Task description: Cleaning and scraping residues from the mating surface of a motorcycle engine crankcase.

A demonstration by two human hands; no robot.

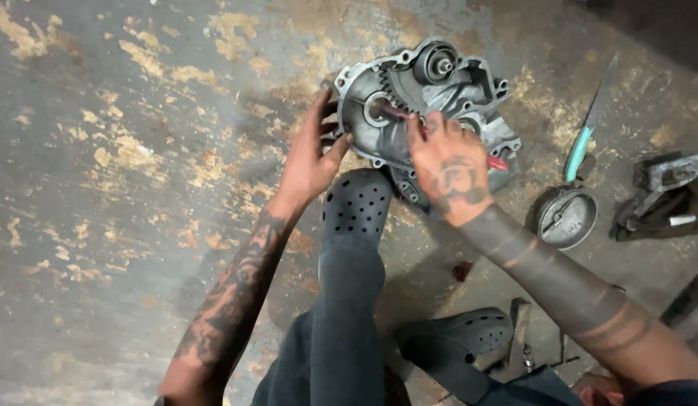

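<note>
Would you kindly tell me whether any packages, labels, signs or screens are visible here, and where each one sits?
None are in view: no package, label, sign or screen.
Only bare metal parts lie on the stained concrete floor: a grey engine casing under both hands, and a round metal cover to its right.

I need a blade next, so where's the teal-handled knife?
The teal-handled knife lies on the floor, upper right in the head view, just above the round metal cover, right of the engine casing.
</note>
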